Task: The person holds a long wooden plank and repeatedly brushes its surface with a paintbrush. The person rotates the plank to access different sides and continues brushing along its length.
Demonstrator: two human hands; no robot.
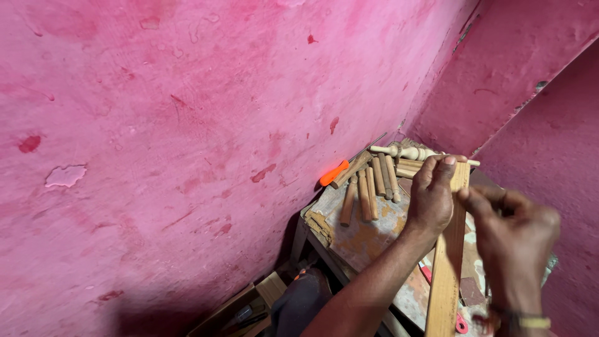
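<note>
My left hand point(432, 196) grips the upper end of a long flat wooden strip point(449, 262) that runs from the lower edge up toward the wall. My right hand point(515, 243) is at the strip's right edge, thumb and fingers pinched against it near the top. Under both hands is a small worn wooden table point(362, 240). Several turned wooden dowels point(368, 190) lie side by side on its far part, with a pale lathe-turned spindle point(405, 151) across their top.
An orange-handled screwdriver point(335, 172) leans at the table's far edge against the pink wall point(187, 125). A red-handled tool point(458, 323) lies on the table near the strip. Wooden scraps and a box point(249, 306) sit on the floor below.
</note>
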